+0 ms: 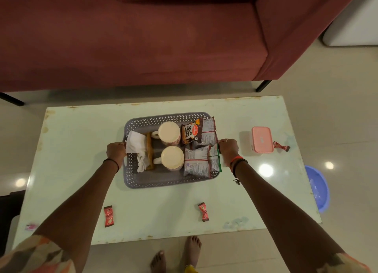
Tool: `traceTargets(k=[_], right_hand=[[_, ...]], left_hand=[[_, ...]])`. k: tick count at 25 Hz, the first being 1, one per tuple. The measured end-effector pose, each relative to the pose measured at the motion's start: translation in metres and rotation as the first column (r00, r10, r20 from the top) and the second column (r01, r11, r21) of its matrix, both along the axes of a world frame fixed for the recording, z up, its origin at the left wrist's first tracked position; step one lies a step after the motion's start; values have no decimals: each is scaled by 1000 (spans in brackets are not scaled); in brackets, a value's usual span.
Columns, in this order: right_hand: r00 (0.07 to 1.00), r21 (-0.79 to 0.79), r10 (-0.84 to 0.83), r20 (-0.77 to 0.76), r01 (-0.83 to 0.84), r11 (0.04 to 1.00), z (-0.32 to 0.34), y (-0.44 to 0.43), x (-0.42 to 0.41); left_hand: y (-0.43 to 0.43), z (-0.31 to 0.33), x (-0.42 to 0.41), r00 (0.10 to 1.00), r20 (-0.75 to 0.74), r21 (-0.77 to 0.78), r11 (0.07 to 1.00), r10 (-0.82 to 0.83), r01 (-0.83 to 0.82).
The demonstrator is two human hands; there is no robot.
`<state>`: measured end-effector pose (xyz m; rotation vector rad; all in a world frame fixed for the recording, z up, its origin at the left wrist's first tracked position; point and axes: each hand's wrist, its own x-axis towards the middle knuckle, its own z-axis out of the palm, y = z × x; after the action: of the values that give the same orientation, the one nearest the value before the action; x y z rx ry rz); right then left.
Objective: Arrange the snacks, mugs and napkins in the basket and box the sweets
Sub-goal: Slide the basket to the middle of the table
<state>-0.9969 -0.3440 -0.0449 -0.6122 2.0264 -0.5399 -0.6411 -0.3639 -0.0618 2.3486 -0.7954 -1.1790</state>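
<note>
A grey perforated basket [159, 180] sits mid-table. Inside it are white napkins [135, 145] in a wooden holder at the left, two cream mugs [169, 132] in the middle and several snack packets [196, 160] at the right. My left hand [115, 151] grips the basket's left rim and my right hand [228, 149] grips its right rim. A pink lidded box [262, 139] stands to the right, with one red wrapped sweet [281, 146] beside it. Two more red sweets [108, 216] [203, 212] lie near the table's front edge, and a pink sweet [31, 226] at the front left corner.
The pale green low table [81, 142] stands before a maroon sofa [143, 37]. A blue plastic tub [318, 189] sits on the floor at the table's right. My bare feet [176, 256] are just below the table's front edge.
</note>
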Motion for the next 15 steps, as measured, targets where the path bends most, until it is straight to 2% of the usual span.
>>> traceTargets(k=[4,7,15], right_hand=[[998,-9,62,16,-62,998,1,-1,-3],[991,24,124,-48,-123,992,8,0,-8],[976,33,80,-204,-75,997,38,43,6]], left_hand=[[-1,8,-3,1000,-2,-10,1000,-10,10],[10,20,-8,991,123,2,999,-53,53],[94,56,-10,961,240,-45,988,-134,149]])
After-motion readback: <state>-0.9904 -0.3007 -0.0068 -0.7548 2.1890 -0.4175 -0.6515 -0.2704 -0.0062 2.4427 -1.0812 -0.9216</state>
